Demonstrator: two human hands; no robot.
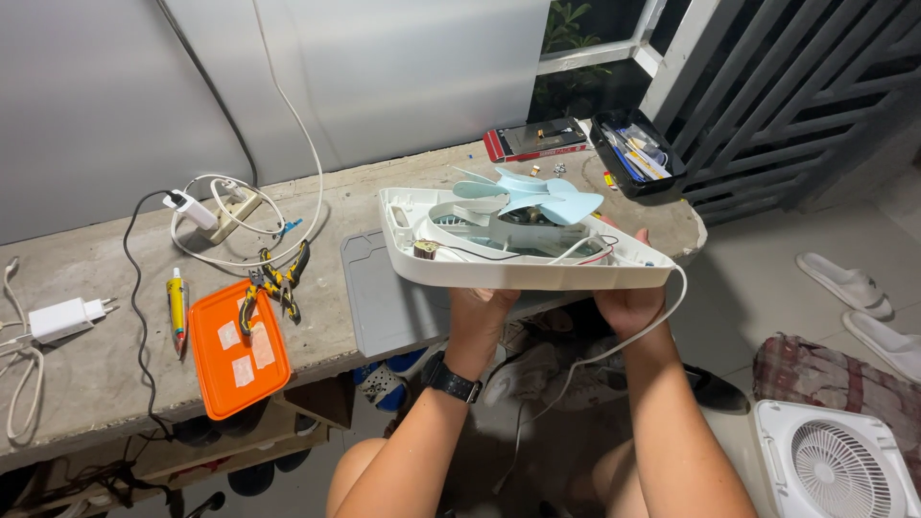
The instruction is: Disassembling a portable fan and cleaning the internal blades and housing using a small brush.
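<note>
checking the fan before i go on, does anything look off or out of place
The fan housing, held from below by the left hand and right hand, is open: blue blades and thin wires lie exposed. Its grille sits apart on the floor at lower right.

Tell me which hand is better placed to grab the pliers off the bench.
Probably the left hand. It holds the white fan housing on the side nearer the yellow-handled pliers, which lie left of the grey mat. The right hand sits farther away and could keep supporting the housing.
</note>
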